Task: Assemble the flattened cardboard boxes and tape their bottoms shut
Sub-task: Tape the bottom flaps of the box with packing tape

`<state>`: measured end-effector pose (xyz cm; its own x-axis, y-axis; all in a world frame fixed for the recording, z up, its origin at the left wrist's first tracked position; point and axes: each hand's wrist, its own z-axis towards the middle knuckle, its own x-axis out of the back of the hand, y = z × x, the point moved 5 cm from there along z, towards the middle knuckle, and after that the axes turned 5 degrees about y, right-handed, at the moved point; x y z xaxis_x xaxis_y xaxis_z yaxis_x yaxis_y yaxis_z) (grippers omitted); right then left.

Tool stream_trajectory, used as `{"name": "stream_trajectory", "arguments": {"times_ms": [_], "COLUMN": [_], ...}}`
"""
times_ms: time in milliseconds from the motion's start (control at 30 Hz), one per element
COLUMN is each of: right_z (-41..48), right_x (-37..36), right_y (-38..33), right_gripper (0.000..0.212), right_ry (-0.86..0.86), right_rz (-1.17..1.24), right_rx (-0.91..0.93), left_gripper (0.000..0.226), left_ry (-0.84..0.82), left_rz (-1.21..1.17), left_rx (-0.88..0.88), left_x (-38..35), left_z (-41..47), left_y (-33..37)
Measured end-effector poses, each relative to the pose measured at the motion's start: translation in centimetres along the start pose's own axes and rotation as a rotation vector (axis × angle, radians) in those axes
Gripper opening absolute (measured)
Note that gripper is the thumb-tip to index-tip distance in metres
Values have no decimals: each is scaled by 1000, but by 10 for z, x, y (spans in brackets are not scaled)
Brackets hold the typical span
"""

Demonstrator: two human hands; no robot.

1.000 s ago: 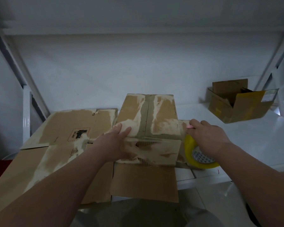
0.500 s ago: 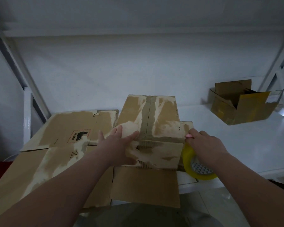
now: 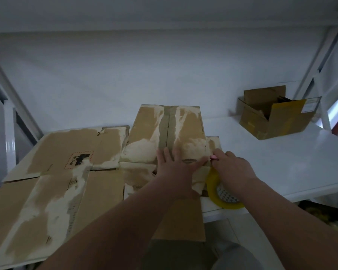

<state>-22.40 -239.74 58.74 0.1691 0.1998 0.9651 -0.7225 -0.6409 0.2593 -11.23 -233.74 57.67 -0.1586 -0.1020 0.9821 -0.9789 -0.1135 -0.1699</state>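
A worn brown cardboard box [image 3: 168, 131] stands bottom-up in the middle of the white table [image 3: 281, 156], its two flaps meeting at a taped centre seam. My left hand [image 3: 176, 166] lies flat with straight fingers on the near edge of the box's top, over the seam. My right hand [image 3: 232, 168] grips a yellow roll of tape [image 3: 221, 191] against the box's near right corner. The roll's upper part is hidden under that hand.
Flattened cardboard boxes [image 3: 53, 178] cover the table's left side and overhang the near edge. An open brown box [image 3: 275, 115] sits at the far right. White shelf posts [image 3: 10, 133] rise on both sides.
My left hand slid right from the box's near left part to the centre seam, close to my right hand. The right hand and tape roll stayed at the near right corner.
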Motion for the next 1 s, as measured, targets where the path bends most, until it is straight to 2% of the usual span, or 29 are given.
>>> {"name": "stream_trajectory", "arguments": {"times_ms": [100,233,300,367,433,500,567,633,700,767,833,900,933,1000], "right_z": [-4,-7,-9,-12,-15,-19,-23,-29,-35,-40,-45,-47,-48,-46], "right_x": [-2,-4,-3,-3,-4,-4,-4,-2,-1,0,-1,-1,-1,1], "right_y": [4,5,4,5,6,9,12,16,22,27,28,26,24,20], "right_gripper": [45,55,54,52,54,58,58,53,47,44,48,56,58,59], "right_ry": [-17,-10,-3,-4,-12,-23,-30,-41,-54,-83,-123,-128,-119,-89], "right_rz": [27,80,82,82,79,79,70,54,33,24,49,90,114,151], "right_rx": [-26,-51,-64,-79,-91,-103,-109,-117,-126,-145,-167,-187,-204,-233], "left_gripper": [93,65,59,58,59,57,56,62,72,81,109,121,115,70], "left_ry": [-6,42,190,273,304,354,384,359,296,118,12,128,255,446], "left_rz": [-36,-156,-153,-178,-367,-598,-714,-895,-1178,-1407,-1377,-1115,-1034,-1069], "left_rx": [-28,17,211,488,661,642,584,551,503,430,341,409,505,727], "left_x": [0,7,11,10,4,4,6,6,3,-1,-7,-11,-12,-17], "left_z": [3,-4,-13,-28,-42,-47,-45,-39,-29,-18,-7,-1,-2,-18], "left_y": [5,-21,-55,-95,-124,-132,-132,-131,-129,-121,-117,-121,-125,-117]}}
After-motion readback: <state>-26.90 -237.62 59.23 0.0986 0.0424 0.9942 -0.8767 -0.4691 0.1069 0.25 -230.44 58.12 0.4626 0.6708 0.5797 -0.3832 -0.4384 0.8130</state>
